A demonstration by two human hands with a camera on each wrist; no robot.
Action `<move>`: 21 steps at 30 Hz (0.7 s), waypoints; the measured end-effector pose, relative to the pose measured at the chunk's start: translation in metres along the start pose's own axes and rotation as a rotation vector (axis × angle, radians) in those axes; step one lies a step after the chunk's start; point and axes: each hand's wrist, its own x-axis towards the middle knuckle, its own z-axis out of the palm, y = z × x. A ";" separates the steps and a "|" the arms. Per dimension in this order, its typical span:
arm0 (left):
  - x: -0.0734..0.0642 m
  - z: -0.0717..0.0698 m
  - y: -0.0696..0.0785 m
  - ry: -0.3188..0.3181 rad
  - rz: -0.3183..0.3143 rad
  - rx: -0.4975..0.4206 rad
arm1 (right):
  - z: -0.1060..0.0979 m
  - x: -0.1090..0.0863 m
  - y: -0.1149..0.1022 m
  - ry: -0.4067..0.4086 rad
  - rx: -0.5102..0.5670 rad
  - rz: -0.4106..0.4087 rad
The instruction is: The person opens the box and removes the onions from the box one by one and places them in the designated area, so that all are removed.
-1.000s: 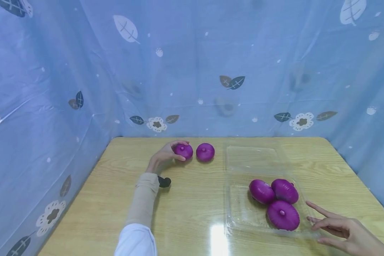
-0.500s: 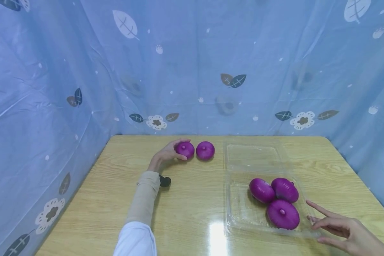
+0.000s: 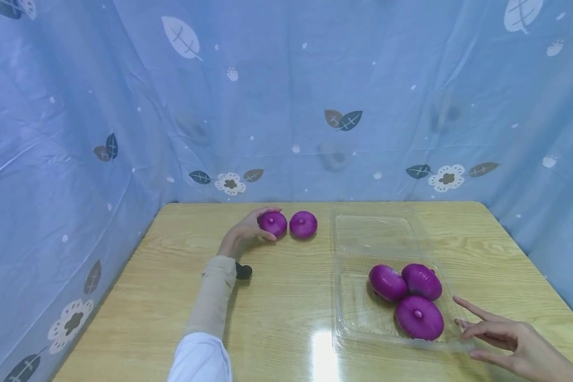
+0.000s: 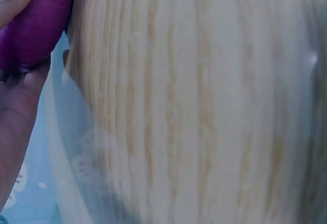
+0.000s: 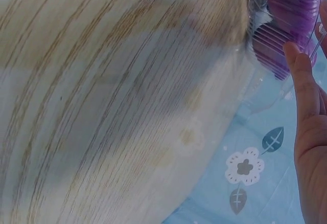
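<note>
My left hand [image 3: 245, 229] curls round a purple onion [image 3: 274, 225] near the table's far edge, thumb in front and fingers behind. In the left wrist view this onion [image 4: 43, 27] lies between thumb and fingers. A second purple onion [image 3: 303, 225] sits just to its right. On the right lies a hinged clear plastic box [image 3: 350, 313], lid folded back, with three purple onions [image 3: 419, 318] in its base. My right hand [image 3: 511, 339] rests at the box's right edge with loosely extended fingers; in the right wrist view a fingertip [image 5: 292, 50] overlaps the box wall.
The wood-grain table [image 3: 277, 318] carries everything. A black knob-ended object [image 3: 243, 271] shows beside my left wrist, partly hidden by the sleeve [image 3: 215, 292]. Blue patterned curtains [image 3: 277, 106] hang behind and at the sides of the table.
The left hand has shifted its onion slightly right, narrowing the gap to the second onion. The view has turned a little. My right hand and the box hold their places.
</note>
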 end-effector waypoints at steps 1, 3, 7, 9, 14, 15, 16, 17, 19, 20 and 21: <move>-0.001 0.000 -0.001 0.001 -0.007 0.004 | 0.000 0.000 0.000 -0.004 0.002 0.007; -0.004 0.000 -0.004 -0.001 -0.026 0.002 | -0.001 0.000 -0.001 -0.012 0.011 0.024; -0.009 0.000 -0.008 0.010 -0.060 -0.031 | -0.001 0.000 -0.002 -0.021 0.009 0.047; -0.011 0.000 -0.009 0.019 -0.062 -0.039 | -0.001 0.000 -0.002 -0.022 0.008 0.036; -0.013 0.000 -0.006 0.012 -0.031 -0.032 | -0.001 0.000 -0.001 -0.023 0.021 0.013; -0.013 0.000 -0.005 0.009 -0.032 -0.040 | -0.001 0.000 -0.001 -0.023 0.024 0.015; -0.013 -0.001 -0.005 0.008 -0.037 -0.049 | -0.001 0.000 0.000 -0.020 0.024 0.015; -0.013 -0.001 -0.004 0.007 -0.045 -0.062 | -0.001 0.000 0.000 -0.017 0.021 0.012; -0.012 -0.002 -0.003 0.002 -0.077 -0.105 | 0.000 -0.001 0.000 -0.014 0.023 0.011; -0.013 -0.003 -0.003 0.003 -0.093 -0.123 | 0.000 0.000 0.000 -0.011 0.016 0.006; -0.013 -0.005 -0.003 0.004 -0.099 -0.131 | 0.001 0.000 0.000 -0.004 -0.007 0.001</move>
